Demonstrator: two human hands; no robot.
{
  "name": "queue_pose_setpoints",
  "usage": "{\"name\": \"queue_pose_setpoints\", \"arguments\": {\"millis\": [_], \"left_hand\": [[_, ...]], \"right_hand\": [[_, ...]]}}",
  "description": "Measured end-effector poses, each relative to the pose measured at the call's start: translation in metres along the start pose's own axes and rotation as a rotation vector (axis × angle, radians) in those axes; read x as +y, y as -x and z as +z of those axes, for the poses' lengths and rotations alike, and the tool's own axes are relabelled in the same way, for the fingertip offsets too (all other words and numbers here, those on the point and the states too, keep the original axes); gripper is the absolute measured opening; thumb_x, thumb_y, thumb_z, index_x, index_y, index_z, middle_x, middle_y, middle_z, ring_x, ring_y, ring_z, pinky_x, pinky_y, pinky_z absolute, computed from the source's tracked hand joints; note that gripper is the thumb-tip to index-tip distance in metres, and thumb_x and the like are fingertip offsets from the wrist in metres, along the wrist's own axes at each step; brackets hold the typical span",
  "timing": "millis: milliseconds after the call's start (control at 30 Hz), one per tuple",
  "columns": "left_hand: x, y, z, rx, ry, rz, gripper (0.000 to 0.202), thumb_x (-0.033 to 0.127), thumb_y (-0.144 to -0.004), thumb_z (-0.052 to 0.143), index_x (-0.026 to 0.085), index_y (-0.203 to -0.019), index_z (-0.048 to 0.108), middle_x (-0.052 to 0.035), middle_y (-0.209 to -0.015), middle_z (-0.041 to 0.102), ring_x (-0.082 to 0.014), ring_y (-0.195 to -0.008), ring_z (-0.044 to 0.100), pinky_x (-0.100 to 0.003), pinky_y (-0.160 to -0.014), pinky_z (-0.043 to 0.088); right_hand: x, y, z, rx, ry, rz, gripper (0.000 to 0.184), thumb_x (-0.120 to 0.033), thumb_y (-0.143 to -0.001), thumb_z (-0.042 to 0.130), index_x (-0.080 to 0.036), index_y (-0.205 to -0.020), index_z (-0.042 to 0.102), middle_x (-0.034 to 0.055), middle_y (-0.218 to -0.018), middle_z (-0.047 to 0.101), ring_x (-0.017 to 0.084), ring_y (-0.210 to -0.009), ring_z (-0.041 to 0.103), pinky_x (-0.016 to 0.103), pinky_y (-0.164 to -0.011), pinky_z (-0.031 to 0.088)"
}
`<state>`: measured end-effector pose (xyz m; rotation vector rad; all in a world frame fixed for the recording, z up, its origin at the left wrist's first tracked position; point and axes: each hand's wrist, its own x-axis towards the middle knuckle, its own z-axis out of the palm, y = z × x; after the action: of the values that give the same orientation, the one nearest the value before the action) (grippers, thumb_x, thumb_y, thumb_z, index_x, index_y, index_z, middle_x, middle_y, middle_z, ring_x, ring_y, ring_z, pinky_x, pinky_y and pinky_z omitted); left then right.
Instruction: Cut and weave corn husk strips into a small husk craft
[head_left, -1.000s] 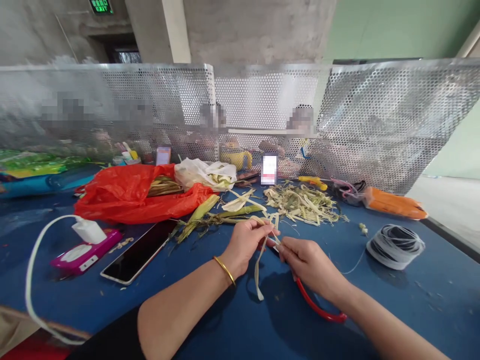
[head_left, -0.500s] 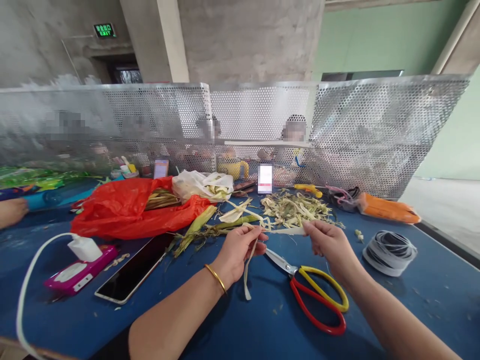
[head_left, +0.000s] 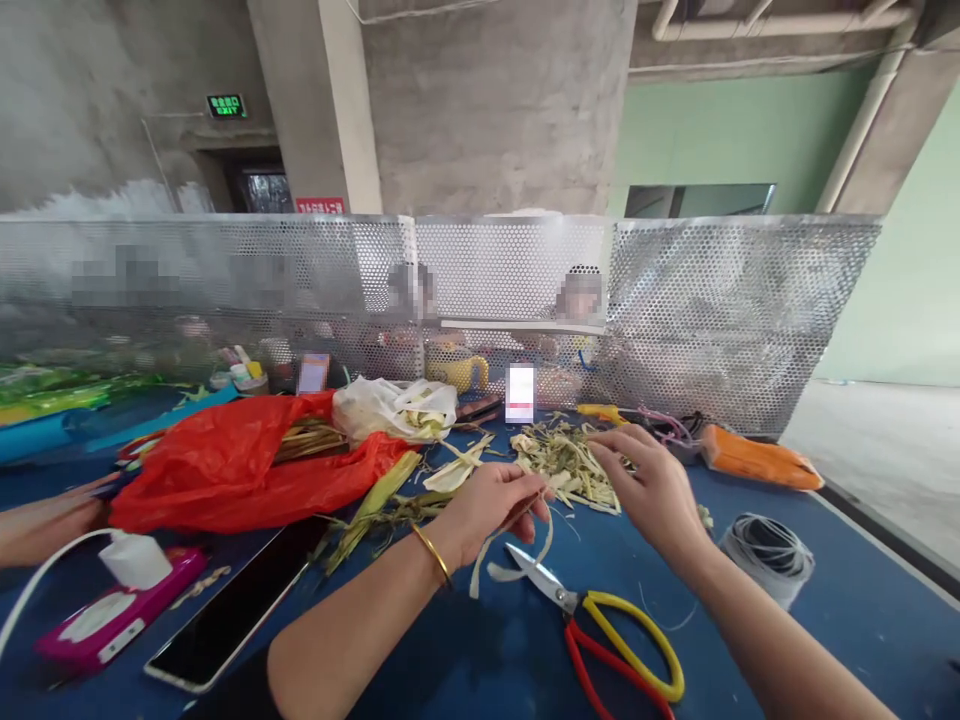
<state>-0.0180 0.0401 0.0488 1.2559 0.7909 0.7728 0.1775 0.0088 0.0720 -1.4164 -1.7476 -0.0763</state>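
Observation:
My left hand (head_left: 504, 505) is closed in a pinch on a pale corn husk strip (head_left: 550, 535). The strip's loose ends curl down below the fingers. My right hand (head_left: 649, 480) is held over the right side of a heap of shredded husk scraps (head_left: 559, 455), fingers stretched out and no strip seen in them. Below both hands lie scissors (head_left: 559, 590) with one yellow and one red handle, blades slightly apart. Broader husk pieces (head_left: 454, 470) lie just beyond my left hand.
To the left are a red plastic bag (head_left: 217, 460), a white bag (head_left: 360, 405), a dark phone (head_left: 247, 600) and a magenta power strip (head_left: 97, 630). On the right stand a grey coil (head_left: 772, 555) and an orange pack (head_left: 757, 460). A perforated metal screen (head_left: 720, 310) closes the back. Another person's arm (head_left: 52, 525) enters at left.
My right hand has let go of the strip's end and moved apart toward the scrap heap. The strip now hangs from my left hand alone. The camera view has tilted up.

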Motion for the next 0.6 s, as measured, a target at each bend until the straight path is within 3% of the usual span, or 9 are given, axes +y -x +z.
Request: {"name": "queue_pose_setpoints", "arguments": {"millis": [67,133,233,333,400,600], "left_hand": [[0.0,-0.004,0.007,-0.068,-0.076,-0.002,0.033,0.046,-0.076,0.066,0.014,-0.071,0.064,-0.0018,-0.061,0.064,-0.0073,-0.039,0.049,-0.021,-0.045,0.041],[-0.005,-0.008,0.012,-0.109,-0.156,-0.028,0.033,0.047,-0.076,0.065,0.014,-0.07,0.065,-0.0012,-0.058,0.063,-0.0076,-0.039,0.048,-0.021,-0.044,0.039],[-0.016,-0.012,0.016,-0.133,-0.281,-0.095,0.031,0.045,-0.075,0.064,0.016,-0.065,0.063,-0.0009,-0.054,0.062,-0.0087,-0.038,0.048,-0.022,-0.043,0.038],[-0.027,-0.016,0.014,-0.148,-0.365,-0.136,0.029,0.04,-0.075,0.062,0.016,-0.06,0.06,-0.0014,-0.053,0.061,-0.0093,-0.036,0.048,-0.021,-0.042,0.037],[-0.031,-0.018,0.011,-0.144,-0.386,-0.11,0.026,0.037,-0.077,0.059,0.016,-0.061,0.061,-0.0017,-0.052,0.061,-0.0099,-0.037,0.049,-0.021,-0.043,0.039],[-0.028,-0.018,0.01,-0.069,-0.405,-0.066,0.025,0.03,-0.076,0.053,0.018,-0.055,0.059,0.0001,-0.047,0.057,-0.0107,-0.035,0.047,-0.021,-0.04,0.037]], "right_hand": [[-0.004,-0.011,0.005,-0.154,-0.003,-0.002,0.039,-0.045,-0.091,0.047,-0.02,-0.071,0.07,0.0042,-0.079,0.065,0.018,-0.075,0.059,0.027,-0.066,0.04],[-0.002,-0.015,0.015,-0.325,-0.051,0.099,0.047,-0.052,-0.089,0.047,-0.019,-0.059,0.065,0.0013,-0.063,0.058,0.015,-0.063,0.054,0.025,-0.057,0.035],[0.005,-0.012,0.034,-0.566,-0.329,0.282,0.046,-0.053,-0.082,0.054,-0.018,-0.054,0.06,-0.0031,-0.052,0.047,0.011,-0.053,0.045,0.024,-0.051,0.03],[0.009,-0.006,0.046,-0.571,-0.688,0.426,0.028,-0.042,-0.073,0.065,-0.016,-0.063,0.063,-0.0028,-0.059,0.054,0.011,-0.058,0.047,0.024,-0.057,0.036],[0.009,-0.004,0.048,-0.569,-0.789,0.469,0.022,-0.037,-0.071,0.068,-0.015,-0.071,0.065,-0.0016,-0.064,0.058,0.011,-0.061,0.05,0.024,-0.059,0.039],[0.007,0.002,0.049,-0.635,-0.614,0.282,0.027,-0.037,-0.073,0.07,-0.018,-0.091,0.065,-0.0059,-0.06,0.048,0.01,-0.056,0.045,0.021,-0.051,0.035]]}}
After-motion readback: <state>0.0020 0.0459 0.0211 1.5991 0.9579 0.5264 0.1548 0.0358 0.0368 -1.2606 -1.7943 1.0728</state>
